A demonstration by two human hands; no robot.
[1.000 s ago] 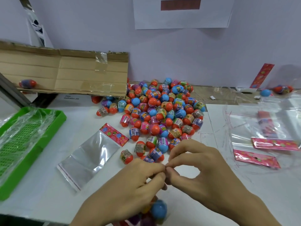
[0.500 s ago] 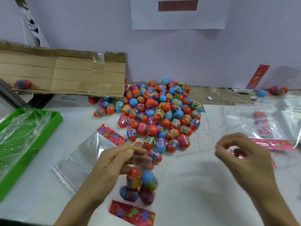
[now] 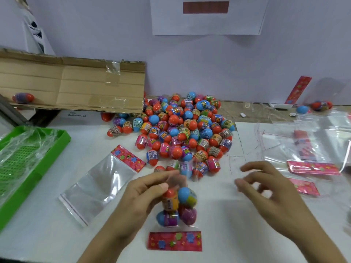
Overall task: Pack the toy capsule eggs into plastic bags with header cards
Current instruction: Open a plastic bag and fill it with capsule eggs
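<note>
My left hand (image 3: 144, 196) pinches the open end of a clear bag (image 3: 177, 207) that hangs upside down with several capsule eggs inside. Its red flowered header card (image 3: 174, 241) points toward me at the bottom. My right hand (image 3: 266, 188) hovers blurred to the right of the bag, fingers loosely spread, holding nothing. A big pile of loose capsule eggs (image 3: 182, 130) lies on the white table behind my hands. One empty bag with a header card (image 3: 100, 185) lies flat to the left.
A green tray (image 3: 30, 168) lined with plastic sits at the left edge. A flattened cardboard box (image 3: 76, 86) with one egg (image 3: 22, 97) on it stands behind. More empty bags and header cards (image 3: 311, 154) lie at the right, with a few eggs (image 3: 315, 107) by the wall.
My hands have parted: the right one let go and swung out to the right. The left hand lifted the filled bag, which now hangs by its open end.
</note>
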